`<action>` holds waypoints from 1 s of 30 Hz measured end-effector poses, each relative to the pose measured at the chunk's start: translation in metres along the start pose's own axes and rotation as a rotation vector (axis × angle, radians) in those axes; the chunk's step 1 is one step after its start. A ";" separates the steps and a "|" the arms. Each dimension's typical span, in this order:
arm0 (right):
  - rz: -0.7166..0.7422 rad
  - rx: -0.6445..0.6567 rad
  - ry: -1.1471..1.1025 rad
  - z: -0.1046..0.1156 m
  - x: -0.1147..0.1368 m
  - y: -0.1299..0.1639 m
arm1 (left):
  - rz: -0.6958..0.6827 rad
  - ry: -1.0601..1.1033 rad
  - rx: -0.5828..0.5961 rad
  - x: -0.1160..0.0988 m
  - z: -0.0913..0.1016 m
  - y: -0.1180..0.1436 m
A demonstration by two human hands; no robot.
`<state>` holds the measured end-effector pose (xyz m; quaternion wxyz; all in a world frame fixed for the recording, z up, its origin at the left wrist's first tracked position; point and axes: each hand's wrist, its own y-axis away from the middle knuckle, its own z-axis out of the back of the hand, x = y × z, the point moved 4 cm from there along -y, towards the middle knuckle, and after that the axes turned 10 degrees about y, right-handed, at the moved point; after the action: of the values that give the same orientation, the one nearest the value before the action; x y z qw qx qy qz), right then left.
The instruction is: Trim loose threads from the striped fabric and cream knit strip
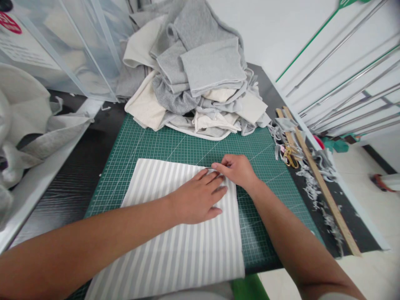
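Observation:
A grey-and-white striped cloth (200,250) lies spread on a green cutting mat (262,216), its near end running over the table's front edge. My left hand (200,198) rests flat on the cloth near its far edge, fingers stretched out and apart. At the far right part of that edge, my right hand (239,171) pinches the cloth between thumb and curled fingers. The fingertips of the two hands are close together.
A heap of grey and cream fabric (200,71) covers the mat's far end. On the right are gold-handled scissors (290,158), a long wooden ruler (328,191) and fabric scraps (312,187). Clear plastic bins (78,46) stand at the left, and metal rods (350,91) lean against the wall.

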<state>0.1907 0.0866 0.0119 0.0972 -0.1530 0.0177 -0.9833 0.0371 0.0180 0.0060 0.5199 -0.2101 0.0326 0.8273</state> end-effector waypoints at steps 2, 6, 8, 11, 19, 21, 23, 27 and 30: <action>0.002 -0.003 -0.002 0.000 -0.001 0.000 | 0.000 0.000 -0.001 0.000 0.000 0.000; 0.002 -0.009 -0.022 0.001 -0.001 0.000 | 0.000 0.003 -0.002 0.000 0.001 0.000; 0.000 -0.008 -0.023 0.001 -0.001 0.001 | -0.002 0.002 -0.002 0.000 0.000 0.000; -0.002 -0.008 0.000 0.001 0.000 0.001 | -0.001 0.001 -0.007 0.000 0.000 0.000; 0.001 -0.013 0.043 0.001 0.002 0.000 | 0.002 0.006 0.000 0.000 0.000 0.000; -0.003 -0.014 0.044 0.001 0.001 0.000 | 0.003 0.008 0.002 0.000 0.000 0.000; -0.004 -0.014 0.050 0.001 0.001 0.000 | 0.004 0.009 0.003 0.000 0.000 0.000; -0.002 -0.011 0.058 0.000 0.000 -0.001 | 0.002 0.009 0.005 0.000 0.001 0.000; 0.001 -0.007 0.053 0.000 0.000 -0.001 | 0.002 0.009 0.000 -0.001 0.001 0.000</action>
<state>0.1902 0.0876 0.0119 0.0969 -0.1271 0.0238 -0.9869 0.0368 0.0178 0.0072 0.5191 -0.2136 0.0350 0.8269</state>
